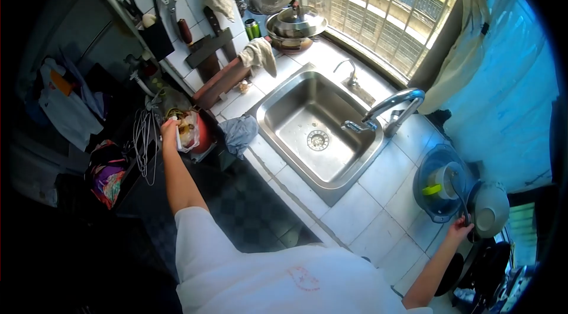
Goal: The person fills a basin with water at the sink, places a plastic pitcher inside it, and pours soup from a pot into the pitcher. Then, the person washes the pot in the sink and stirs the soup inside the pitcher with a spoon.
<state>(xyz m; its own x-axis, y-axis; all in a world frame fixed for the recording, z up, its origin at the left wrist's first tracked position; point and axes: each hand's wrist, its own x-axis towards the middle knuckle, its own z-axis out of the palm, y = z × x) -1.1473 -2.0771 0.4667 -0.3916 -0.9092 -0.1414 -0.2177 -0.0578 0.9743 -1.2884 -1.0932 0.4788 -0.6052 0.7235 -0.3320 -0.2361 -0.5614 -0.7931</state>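
Note:
At the left, my left hand [170, 129] is closed around the white edge of a shallow container [188, 131] with what look like food scraps in it. A red bin [205, 130] is directly beside and partly beneath this container; whether they touch I cannot tell. Far to the right, my right hand [459, 229] grips the lower end of a long dark handle [463, 204]. That handle reaches up to a pale pot [439, 179] in a blue basin [427, 208]. A yellow-green piece [432, 189] shows at the pot's side.
A steel sink [296, 136] with a curved faucet [399, 101] is set in the white tiled counter [378, 219]. Pots [296, 24] stand near the barred window. Knives [207, 47] hang at the wall. A grey cloth [239, 133] drapes over the counter edge, and a pale bowl [491, 210] sits right.

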